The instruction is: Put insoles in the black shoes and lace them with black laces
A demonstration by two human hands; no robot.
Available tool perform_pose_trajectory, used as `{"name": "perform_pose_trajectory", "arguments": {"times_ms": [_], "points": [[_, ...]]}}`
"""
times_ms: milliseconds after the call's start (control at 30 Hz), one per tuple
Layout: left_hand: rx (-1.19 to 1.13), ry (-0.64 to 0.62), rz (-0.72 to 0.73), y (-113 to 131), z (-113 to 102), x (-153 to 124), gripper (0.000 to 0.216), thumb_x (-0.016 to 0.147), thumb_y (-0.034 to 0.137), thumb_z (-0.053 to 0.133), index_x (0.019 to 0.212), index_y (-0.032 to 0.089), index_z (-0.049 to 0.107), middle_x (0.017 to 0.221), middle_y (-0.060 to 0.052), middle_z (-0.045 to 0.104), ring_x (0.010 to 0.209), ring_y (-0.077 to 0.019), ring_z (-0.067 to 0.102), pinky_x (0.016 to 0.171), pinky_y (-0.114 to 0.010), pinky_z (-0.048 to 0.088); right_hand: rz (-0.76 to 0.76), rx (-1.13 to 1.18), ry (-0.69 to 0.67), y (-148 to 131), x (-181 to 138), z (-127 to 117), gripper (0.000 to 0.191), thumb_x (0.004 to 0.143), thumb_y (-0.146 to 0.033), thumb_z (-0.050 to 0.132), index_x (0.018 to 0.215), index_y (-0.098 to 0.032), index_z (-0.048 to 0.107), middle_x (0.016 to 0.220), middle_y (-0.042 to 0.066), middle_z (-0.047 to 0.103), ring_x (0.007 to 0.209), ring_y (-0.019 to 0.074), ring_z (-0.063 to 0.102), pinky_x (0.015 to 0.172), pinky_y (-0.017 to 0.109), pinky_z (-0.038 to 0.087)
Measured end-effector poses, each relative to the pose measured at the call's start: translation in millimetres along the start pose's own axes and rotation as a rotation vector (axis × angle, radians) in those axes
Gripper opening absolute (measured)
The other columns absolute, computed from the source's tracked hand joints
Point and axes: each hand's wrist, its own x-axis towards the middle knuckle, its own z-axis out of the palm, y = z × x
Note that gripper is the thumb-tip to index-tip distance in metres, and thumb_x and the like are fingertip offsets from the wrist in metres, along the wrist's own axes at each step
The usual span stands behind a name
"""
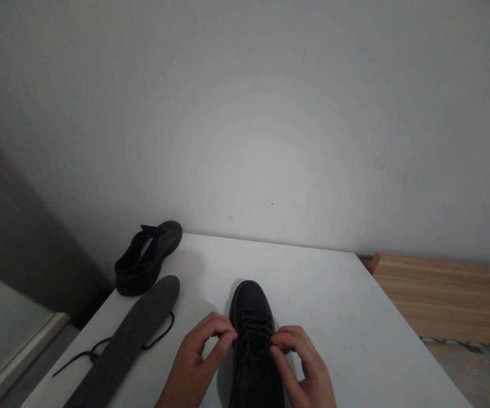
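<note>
A black lace-up shoe (257, 377) stands on the white table between my hands, its toe pointing away from me. Its black shoelace (256, 326) crosses the tongue in several rows. At the shoe's left edge, my left hand (208, 354) pinches thumb and fingertips together on the lace. My right hand (300, 362) pinches at the right edge, level with the eyelets. The lace ends are hard to make out against the dark shoe. The heel is cut off by the frame's lower edge.
At the table's (334, 317) far left corner sits a second black shoe (143, 263) with its tongue raised. A dark grey insole (134, 334) lies nearer, over a loose black lace (72, 360). A wall (245, 124) rises behind; a wooden panel (444, 297) is at right.
</note>
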Motion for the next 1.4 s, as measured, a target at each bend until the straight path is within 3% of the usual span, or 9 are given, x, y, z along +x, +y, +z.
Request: {"name": "perform_pose_trajectory", "arguments": {"times_ms": [167,400,667,833,1033,1267,1400], "points": [[0.139,-0.024,-0.029,-5.5,9.1,-4.4,0.005,0.087,0.019,0.064,0.083,0.020,0.067,0.081,-0.001,0.065,0.079,-0.0174,0.064,0.075,-0.026,0.049,0.066,0.104,0.007,-8.1,5.3,2.8,0.011,0.094,-0.021,0.059,0.085,-0.024,0.065,0.086,0.002,0.065,0.081,0.0171,0.063,0.073,0.023,0.050],[0.214,-0.021,0.039,-0.8,15.1,-4.8,0.011,0.087,0.015,0.057,0.078,0.020,0.059,0.079,-0.001,0.062,0.075,-0.0159,0.062,0.070,-0.024,0.048,0.260,0.217,0.111,-14.5,4.6,10.2,0.021,0.097,-0.037,0.055,0.084,-0.023,0.061,0.081,0.003,0.063,0.078,0.0179,0.060,0.073,0.025,0.047],[0.238,-0.015,-0.017,0.0,12.4,-3.9,0.009,0.092,0.020,0.052,0.085,0.022,0.057,0.080,0.000,0.063,0.077,-0.0169,0.062,0.074,-0.025,0.048,0.317,0.255,0.142,-10.4,5.3,9.4,0.025,0.095,-0.044,0.059,0.083,-0.023,0.061,0.079,0.001,0.060,0.078,0.0173,0.058,0.073,0.025,0.046],[0.034,-0.010,-0.072,3.6,8.8,0.5,0.006,0.091,0.020,0.055,0.085,0.021,0.057,0.081,-0.001,0.058,0.080,-0.0171,0.060,0.075,-0.025,0.048,0.412,0.455,0.077,-3.5,8.2,2.1,0.023,0.091,-0.044,0.067,0.086,-0.023,0.062,0.079,0.000,0.057,0.076,0.0158,0.054,0.069,0.024,0.044],[-0.302,-0.083,-0.184,4.3,1.8,0.6,0.013,0.092,0.032,0.064,0.094,0.020,0.061,0.091,-0.003,0.061,0.092,-0.0187,0.062,0.086,-0.029,0.050,0.517,0.762,0.034,-18.1,15.4,-3.1,0.030,0.082,-0.049,0.076,0.088,-0.023,0.063,0.081,0.001,0.064,0.079,0.0157,0.058,0.074,0.025,0.044],[-0.394,-0.023,-0.215,12.2,5.6,6.8,0.032,0.086,0.048,0.071,0.089,0.018,0.061,0.073,0.002,0.058,0.068,-0.0125,0.058,0.067,-0.024,0.048,0.598,0.595,0.100,-19.2,16.5,-2.7,0.038,0.082,-0.056,0.074,0.091,-0.021,0.064,0.061,-0.002,0.061,0.054,0.0113,0.051,0.056,0.024,0.039],[-0.364,-0.019,-0.264,14.7,6.6,7.5,0.043,0.081,0.058,0.072,0.087,0.017,0.060,0.067,0.005,0.050,0.054,-0.0073,0.042,0.050,-0.019,0.036,0.644,0.553,0.091,-19.7,19.2,-4.5,0.042,0.081,-0.059,0.073,0.091,-0.020,0.062,0.051,-0.005,0.054,0.046,0.0094,0.041,0.047,0.021,0.028]]}}
